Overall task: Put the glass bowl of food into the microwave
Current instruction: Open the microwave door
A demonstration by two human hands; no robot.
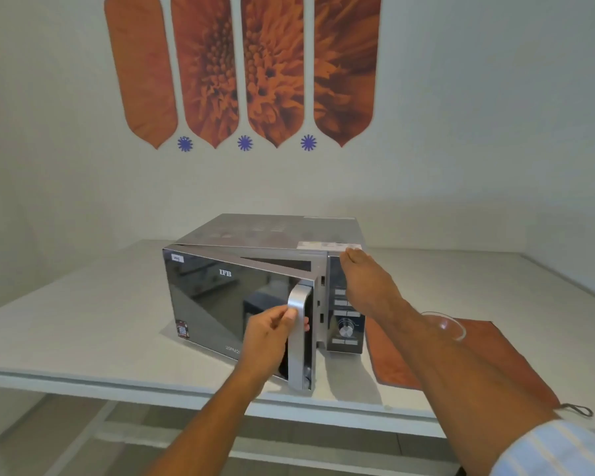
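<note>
A silver microwave with a mirrored door stands on the white table. The door is ajar, swung a little toward me. My left hand grips the door's vertical silver handle. My right hand lies flat against the microwave's top right front corner, above the control panel. The glass bowl sits on an orange cloth to the right of the microwave, mostly hidden behind my right forearm; only part of its rim shows, and its contents cannot be seen.
The wall behind carries orange flower panels. The table's front edge runs close to me, with floor below. The cloth has a dark loop at its near right corner.
</note>
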